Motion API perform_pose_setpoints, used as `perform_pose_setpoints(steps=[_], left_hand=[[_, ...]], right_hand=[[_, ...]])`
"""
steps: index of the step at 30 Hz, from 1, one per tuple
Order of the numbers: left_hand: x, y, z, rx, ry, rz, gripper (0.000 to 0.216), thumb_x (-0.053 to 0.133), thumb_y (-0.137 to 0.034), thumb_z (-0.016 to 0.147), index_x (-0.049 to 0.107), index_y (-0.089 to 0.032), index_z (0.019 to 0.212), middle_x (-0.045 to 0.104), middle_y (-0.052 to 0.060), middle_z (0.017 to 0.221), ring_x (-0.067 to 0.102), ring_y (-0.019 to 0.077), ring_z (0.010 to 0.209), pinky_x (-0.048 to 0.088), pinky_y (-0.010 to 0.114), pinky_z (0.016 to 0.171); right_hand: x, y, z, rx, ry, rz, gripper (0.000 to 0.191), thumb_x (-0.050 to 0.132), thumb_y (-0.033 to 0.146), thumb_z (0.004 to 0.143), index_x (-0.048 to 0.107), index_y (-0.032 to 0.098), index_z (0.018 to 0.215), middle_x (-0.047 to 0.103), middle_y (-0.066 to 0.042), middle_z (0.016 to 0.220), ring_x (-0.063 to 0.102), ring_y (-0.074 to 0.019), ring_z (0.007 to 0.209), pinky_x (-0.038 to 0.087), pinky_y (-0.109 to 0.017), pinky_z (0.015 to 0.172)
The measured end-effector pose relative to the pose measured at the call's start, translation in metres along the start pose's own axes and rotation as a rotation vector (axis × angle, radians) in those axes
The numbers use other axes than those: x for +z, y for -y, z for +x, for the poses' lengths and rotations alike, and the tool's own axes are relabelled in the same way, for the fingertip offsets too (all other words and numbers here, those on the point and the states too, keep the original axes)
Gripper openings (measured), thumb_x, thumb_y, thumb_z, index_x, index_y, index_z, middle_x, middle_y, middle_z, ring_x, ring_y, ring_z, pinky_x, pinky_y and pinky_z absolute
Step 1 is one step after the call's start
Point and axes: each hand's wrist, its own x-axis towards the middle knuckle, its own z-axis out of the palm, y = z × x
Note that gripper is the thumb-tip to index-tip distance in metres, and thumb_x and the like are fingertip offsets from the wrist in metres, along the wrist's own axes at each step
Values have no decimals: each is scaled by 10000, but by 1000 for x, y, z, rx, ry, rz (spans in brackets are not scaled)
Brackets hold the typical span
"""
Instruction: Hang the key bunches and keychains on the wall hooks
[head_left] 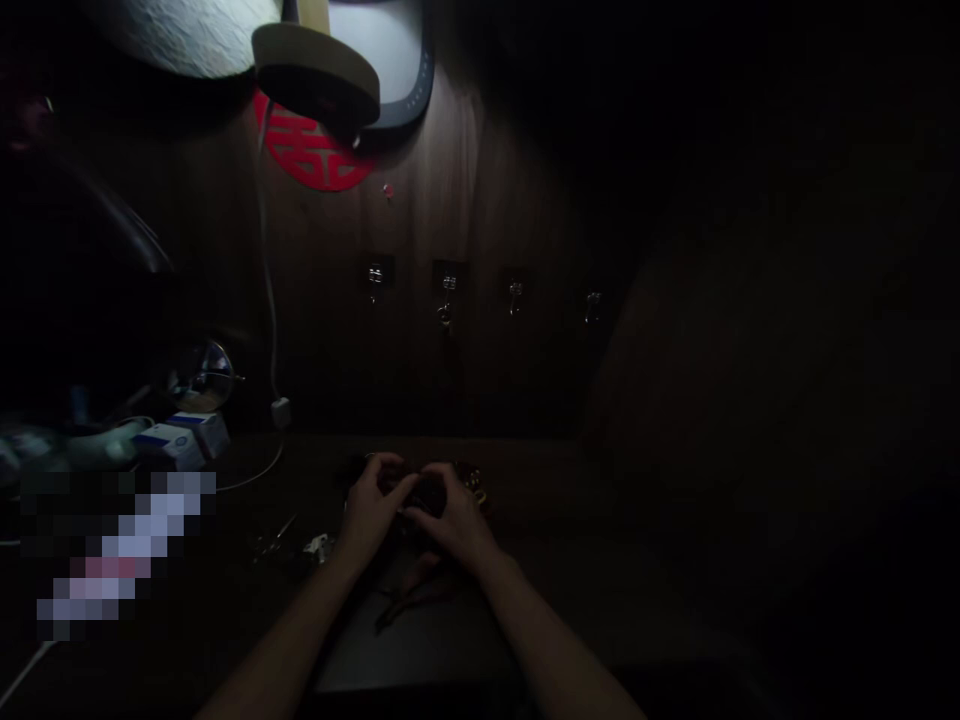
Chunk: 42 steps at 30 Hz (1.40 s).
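In the dim light, my left hand (373, 508) and my right hand (456, 522) meet above the desk. Their fingers are bent around something dark that I cannot make out. A brown strap-like piece (411, 592) lies just below the hands and ends in a dark tip. Small gold-coloured metal bits (477, 487) glint beside my right hand. Left of my left forearm rest a small whitish item (320, 546) and a thin shiny metal tool (279, 536), its kind unclear.
Two white-and-blue boxes (171, 442) and a round mirror (208, 376) stand at the left. A white cable (267, 250) runs down the wooden back panel, which carries several metal hooks (449, 283). A round lamp-like object (316, 75) hangs above a red paper cut-out (322, 165).
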Motion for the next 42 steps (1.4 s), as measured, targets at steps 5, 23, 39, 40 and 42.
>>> perform_pose_setpoints(steps=[5, 23, 39, 40, 42], left_hand=[[-1, -1, 0, -1, -19, 11, 263, 662, -363, 634, 566, -212, 829, 634, -13, 788, 614, 165, 738, 481, 280, 686], [-8, 5, 0, 164, 144, 162, 318, 570, -280, 717, 663, -257, 1020, 596, 37, 1052, 578, 187, 995, 451, 326, 896], [-6, -6, -5, 150, 234, 193, 268, 428, -418, 822, 590, -210, 777, 629, 14, 795, 590, 178, 781, 450, 281, 750], [-6, -6, -5, 138, 228, 198, 275, 423, -428, 823, 579, -211, 761, 621, 10, 776, 587, 177, 766, 447, 279, 734], [-6, -5, -5, 124, 220, 199, 284, 416, -441, 822, 566, -211, 747, 608, 5, 752, 579, 178, 746, 442, 278, 714]], right_hand=[[3, 0, 0, 100, 53, 59, 343, 612, 218, 719, 461, 234, 1027, 625, -20, 942, 623, -175, 876, 482, -314, 782], [-8, 3, 4, 18, -254, 70, 138, 483, 215, 802, 618, 217, 833, 658, -17, 811, 608, -162, 805, 462, -271, 743], [-6, 2, 3, 31, -102, 42, 210, 446, 230, 865, 652, 215, 903, 692, -26, 897, 630, -159, 879, 461, -270, 789], [-6, 2, 3, 24, -84, 33, 210, 445, 229, 867, 651, 217, 907, 691, -26, 903, 629, -160, 882, 461, -270, 790], [-7, 2, 2, 11, -56, 14, 213, 443, 227, 871, 650, 222, 922, 688, -26, 914, 628, -159, 886, 461, -271, 787]])
